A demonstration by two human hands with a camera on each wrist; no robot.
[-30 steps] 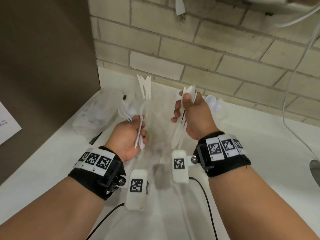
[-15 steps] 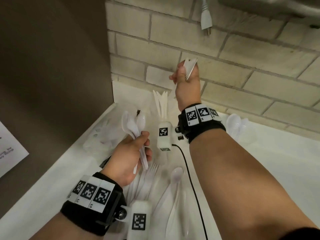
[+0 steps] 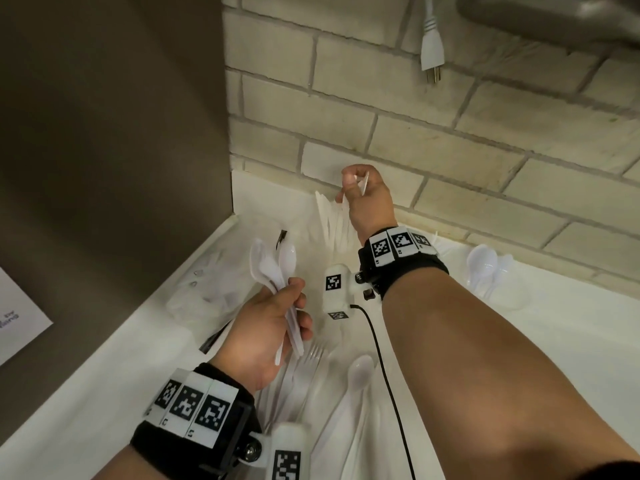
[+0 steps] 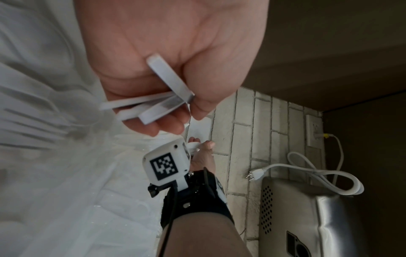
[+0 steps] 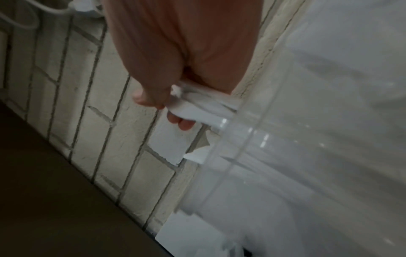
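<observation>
Gripping a bunch of white plastic spoons, the left hand hovers above the white counter. The right hand pinches flat white plastic utensils beside the pale brick wall.

Head view: even, soft light, faint shadows on counter, brick wall lines bowed toward edges. Left wrist: bright, left hand soft up close. Right wrist: dim, grainy, motion-smeared, glints on clear plastic.

glossy plastic spoons, rough brick wall
</observation>
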